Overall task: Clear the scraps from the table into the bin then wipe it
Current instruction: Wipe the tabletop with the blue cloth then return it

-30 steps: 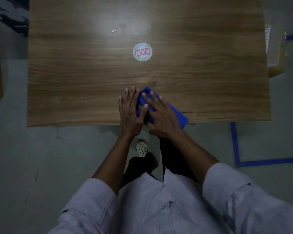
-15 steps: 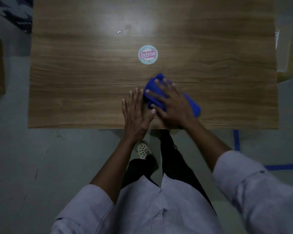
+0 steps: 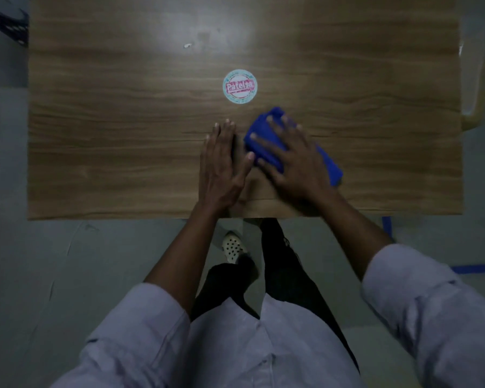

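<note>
Cloth: a bunched blue cloth (image 3: pixel 331 168) lies on the bench, right of centre and in the near half, just short of the round sticker.
Bench: a wood-grain bench (image 3: pixel 109 135) fills the upper part of the view, with a pale glare patch towards its far side.
Right hand: the right hand (image 3: pixel 300 163) lies palm down on top of the cloth and presses it onto the bench.
Right grip: spread. The fingers (image 3: pixel 284 119) are fanned and nearly straight over the cloth's far end, and blue shows between them and past the wrist side.
Left hand: the left hand (image 3: pixel 221 169) rests palm down on bare wood just to the left of the cloth.
Left grip: flat and holding nothing, with the fingers close together and the thumb angled out towards the cloth. I cannot tell whether the thumb tip touches it.
Sticker: a round sticker (image 3: pixel 240 86) with red lettering sits flat near the bench's middle, apart from both hands.
Scrap: one small white speck (image 3: pixel 187 45) lies in the glare patch, well apart from the cloth.
Clothing: pale rolled sleeves (image 3: pixel 140 326) cover both upper arms.
Floor: a grey floor (image 3: pixel 67 275) lies below the near edge, with a perforated white shoe (image 3: pixel 233 246) and blue tape lines (image 3: pixel 476 268) to the right.
Right edge: a yellowish object (image 3: pixel 472 119) stands beside the bench, too dim to identify.
</note>
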Action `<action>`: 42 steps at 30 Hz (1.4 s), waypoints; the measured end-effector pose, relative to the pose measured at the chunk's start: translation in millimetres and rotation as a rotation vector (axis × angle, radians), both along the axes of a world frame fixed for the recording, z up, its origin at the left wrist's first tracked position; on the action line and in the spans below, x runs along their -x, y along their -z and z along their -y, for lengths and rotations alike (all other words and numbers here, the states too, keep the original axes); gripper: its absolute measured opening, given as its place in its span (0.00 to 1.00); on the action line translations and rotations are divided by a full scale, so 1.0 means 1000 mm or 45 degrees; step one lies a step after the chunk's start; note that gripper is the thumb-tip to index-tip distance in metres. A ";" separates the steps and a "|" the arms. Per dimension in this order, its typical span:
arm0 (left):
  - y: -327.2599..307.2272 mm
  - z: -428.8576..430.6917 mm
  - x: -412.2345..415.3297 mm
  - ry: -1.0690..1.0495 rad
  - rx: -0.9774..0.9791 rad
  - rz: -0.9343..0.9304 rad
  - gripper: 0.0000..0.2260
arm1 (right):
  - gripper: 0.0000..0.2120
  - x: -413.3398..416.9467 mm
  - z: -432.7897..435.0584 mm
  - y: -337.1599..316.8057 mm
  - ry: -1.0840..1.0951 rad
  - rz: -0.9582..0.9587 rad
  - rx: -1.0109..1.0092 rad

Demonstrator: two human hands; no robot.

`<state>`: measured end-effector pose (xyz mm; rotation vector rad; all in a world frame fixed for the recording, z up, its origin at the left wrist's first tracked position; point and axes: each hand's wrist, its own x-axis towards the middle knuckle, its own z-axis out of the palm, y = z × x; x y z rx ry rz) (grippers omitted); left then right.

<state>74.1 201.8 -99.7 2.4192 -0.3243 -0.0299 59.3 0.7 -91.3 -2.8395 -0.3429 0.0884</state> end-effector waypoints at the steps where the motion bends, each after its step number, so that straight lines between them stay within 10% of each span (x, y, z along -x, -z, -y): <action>1: 0.002 0.000 -0.005 -0.004 -0.022 0.031 0.32 | 0.27 -0.017 0.009 -0.002 0.151 0.017 0.007; 6: 0.007 0.008 -0.007 -0.074 -0.108 0.099 0.31 | 0.27 -0.046 -0.036 -0.003 0.695 0.032 0.012; 12: 0.006 0.028 -0.054 -0.182 0.049 0.029 0.34 | 0.27 -0.070 -0.007 0.007 -0.181 0.039 0.040; 17: -0.001 0.042 -0.107 -0.177 0.125 -0.085 0.36 | 0.27 -0.124 -0.009 -0.001 0.620 0.048 -0.019; 24: -0.010 0.065 -0.177 -0.083 0.199 -0.102 0.33 | 0.29 -0.131 0.000 0.009 -0.085 0.019 -0.010; 31: 0.000 0.069 -0.229 -0.106 0.018 0.017 0.30 | 0.27 -0.194 0.026 0.002 0.756 0.046 -0.064; 38: 0.010 0.065 -0.228 -0.084 -0.035 0.154 0.28 | 0.25 -0.187 0.034 0.008 -0.025 0.076 -0.073; 42: 0.009 0.067 -0.229 -0.065 -0.103 0.127 0.29 | 0.25 -0.234 0.081 0.000 0.447 0.029 -0.050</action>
